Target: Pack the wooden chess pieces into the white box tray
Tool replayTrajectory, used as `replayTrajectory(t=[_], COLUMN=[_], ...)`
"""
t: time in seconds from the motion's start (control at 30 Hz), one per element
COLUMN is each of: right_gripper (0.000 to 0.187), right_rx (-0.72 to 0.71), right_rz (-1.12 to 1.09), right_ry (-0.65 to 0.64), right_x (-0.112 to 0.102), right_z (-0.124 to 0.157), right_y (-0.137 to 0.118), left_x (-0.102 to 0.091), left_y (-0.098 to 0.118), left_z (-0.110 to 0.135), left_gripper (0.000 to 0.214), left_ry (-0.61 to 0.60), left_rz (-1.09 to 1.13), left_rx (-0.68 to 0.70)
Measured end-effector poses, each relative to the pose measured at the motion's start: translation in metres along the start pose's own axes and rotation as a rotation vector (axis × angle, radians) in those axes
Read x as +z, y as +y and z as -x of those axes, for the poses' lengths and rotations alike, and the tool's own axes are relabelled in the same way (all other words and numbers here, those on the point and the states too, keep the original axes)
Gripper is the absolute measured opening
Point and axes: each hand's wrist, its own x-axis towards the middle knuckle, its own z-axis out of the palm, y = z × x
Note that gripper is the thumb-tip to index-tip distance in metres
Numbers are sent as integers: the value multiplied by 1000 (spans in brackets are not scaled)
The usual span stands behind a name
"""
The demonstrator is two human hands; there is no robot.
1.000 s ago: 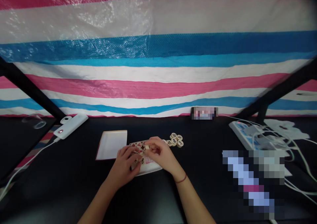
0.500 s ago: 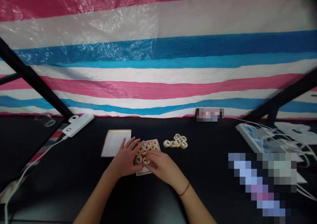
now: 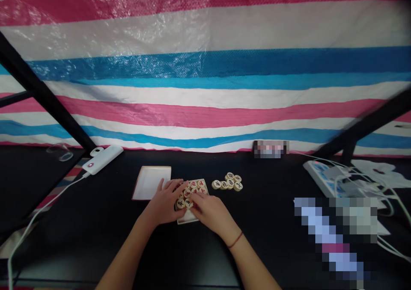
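A shallow white box holds rows of round xiangqi pieces, with red characters toward the back and black characters nearer me. My left hand rests over the box's left side, its fingers stretched and apart across the edge and some pieces. At the front row, my right hand has its thumb and fingers closed at the right edge of a black-character xiangqi piece. The fingers hide part of the row. Several loose xiangqi pieces lie on the black table to the right, a few stacked.
An upturned box lid with a white inside lies left of the box. A white power bank with a cable is farther left, near a clear cup. At right are a power strip and tangled cables. A striped sheet hangs behind.
The view has shifted slightly. My right fingers have moved a little to the right edge of the front-row piece, which now shows more fully. My left hand stays over the box.
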Motion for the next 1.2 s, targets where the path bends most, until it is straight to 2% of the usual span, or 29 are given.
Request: replayTrajectory(t=[0.1,0.2,0.27,0.33,0.43,0.57,0.63,0.83,0.93,1.03,1.1,1.2], right_gripper=[17,14,14,20,30,32,30,28,28,23,24,31], right_rx=[-23,-7,117,326,569,670,677,696,692,627,497,239], right_rz=[-103,-269,-240,-82,98,143,142,134,119,89,-69,-589], right_ry=[41,169,301,387,279,20,-34,-46,2,96,202,314], right_x=[-2,-12,-23,-35,-48,-55,-56,-58,-63,-66,-61,-41], right_z=[2,5,5,1,-11,-28,-33,-40,-39,-33,-27,-22], right_y=[2,16,34,54,79,94,96,99,98,92,82,64], left_x=[0,0,0,1,4,5,5,6,7,6,5,3], left_y=[1,2,5,8,13,15,14,9,7,8,10,15], left_z=[0,-3,-7,-10,-15,-16,-17,-18,-18,-21,-25,-34], left_gripper=[71,75,79,82,80,75,74,73,74,79,73,54], left_ry=[35,60,67,61,52,42,23,11,38,153,251,337], left_rz=[-13,-43,-65,-77,-79,-75,-63,-62,-73,-86,-54,48], left_rx=[15,33,41,38,49,48,27,49,70,109,136,152])
